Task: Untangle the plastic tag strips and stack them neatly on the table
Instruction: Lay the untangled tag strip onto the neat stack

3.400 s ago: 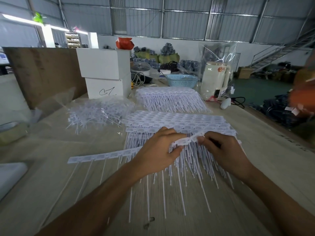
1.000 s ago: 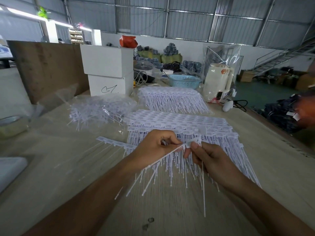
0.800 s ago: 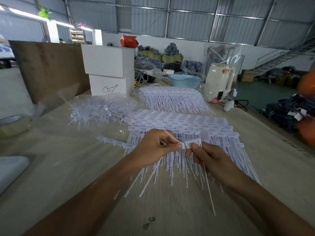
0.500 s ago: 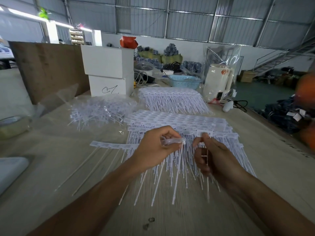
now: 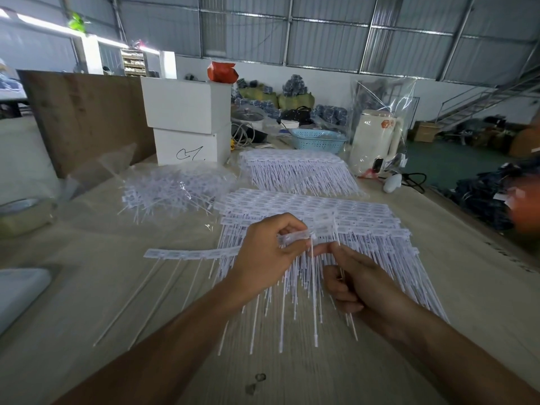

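A long white tag strip (image 5: 187, 254) runs from the bare table on the left to my left hand (image 5: 264, 252), which pinches its right end between thumb and fingers. My right hand (image 5: 355, 280) is just to the right, fingers curled round a single loose tag stem whose head stands above its fingertips. Both hands hover over the near neat stack of tag strips (image 5: 321, 211), stems pointing toward me. A tangled heap of tag strips in clear plastic (image 5: 172, 190) lies at the back left.
A second neat stack of strips (image 5: 295, 168) lies farther back. Two white boxes (image 5: 187, 124), a blue basket (image 5: 318, 141) and a white kettle (image 5: 374, 141) stand along the far edge. A wooden board (image 5: 84, 115) leans at left; the table edge (image 5: 479, 241) runs down the right.
The two hands, which gripped one strip together, have come apart. A single tag has come away in my right hand, which has since risen toward the left; the left hand keeps the strip's end.
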`<state>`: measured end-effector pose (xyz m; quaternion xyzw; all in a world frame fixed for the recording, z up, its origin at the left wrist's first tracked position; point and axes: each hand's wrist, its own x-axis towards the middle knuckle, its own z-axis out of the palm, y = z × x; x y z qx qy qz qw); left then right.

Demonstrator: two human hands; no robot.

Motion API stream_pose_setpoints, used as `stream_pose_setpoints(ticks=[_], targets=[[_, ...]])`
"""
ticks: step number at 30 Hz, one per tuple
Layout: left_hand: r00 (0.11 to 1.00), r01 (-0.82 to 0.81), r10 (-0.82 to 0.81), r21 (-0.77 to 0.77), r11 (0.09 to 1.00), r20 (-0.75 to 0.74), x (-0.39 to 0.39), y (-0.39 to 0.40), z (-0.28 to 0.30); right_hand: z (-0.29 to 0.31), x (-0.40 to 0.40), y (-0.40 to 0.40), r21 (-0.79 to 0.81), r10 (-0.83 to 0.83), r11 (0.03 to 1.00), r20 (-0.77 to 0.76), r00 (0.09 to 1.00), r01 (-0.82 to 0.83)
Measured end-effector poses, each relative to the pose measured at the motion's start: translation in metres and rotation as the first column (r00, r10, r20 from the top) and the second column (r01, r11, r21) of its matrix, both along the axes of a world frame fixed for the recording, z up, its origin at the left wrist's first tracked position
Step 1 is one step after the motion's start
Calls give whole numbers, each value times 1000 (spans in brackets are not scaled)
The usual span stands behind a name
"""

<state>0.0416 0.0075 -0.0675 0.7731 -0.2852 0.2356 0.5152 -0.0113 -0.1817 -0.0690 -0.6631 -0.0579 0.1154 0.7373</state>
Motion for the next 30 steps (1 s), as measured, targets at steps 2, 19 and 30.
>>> stream_pose_setpoints(ticks=[2,19,30], targets=[[999,-42,42,23,999,12,0,0,0,-2,0,2,9,-18,1000,-70,997,19],[993,107,-115,331,938,6,-7,-3,-2,-5,1,5,-19,-126,992,48,991,127],[963,-157,48,407,900,264,-3,6,-3,-5,3,1,16,-104,995,37,994,103]])
